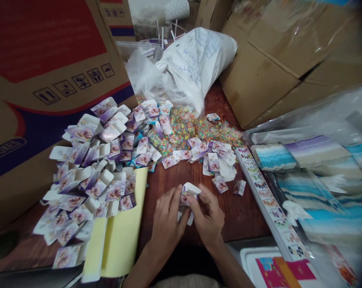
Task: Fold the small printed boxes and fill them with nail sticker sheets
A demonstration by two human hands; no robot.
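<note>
Between both hands, over the front of the dark red wooden table (157, 184), is a small printed carton (184, 197) in white and purple with its white top flap up. My left hand (168, 212) closes on its left side, and my right hand (207, 214) grips it from the right with thumb and fingers. A white flap shows below the carton, partly hidden by the fingers. Left of my hands lies a big heap of similar cartons (91, 180), many with flaps raised. Flat or folded cartons (221, 158) form a smaller pile beyond my right hand.
Small clear packets with coloured bits (193, 128) spread behind, below a white sack (199, 56). A yellow card sheet (124, 236) lies left. Large cardboard boxes (109, 84) flank the table. At right are a long printed strip stack (259, 192) and plastic-wrapped bundles (319, 180).
</note>
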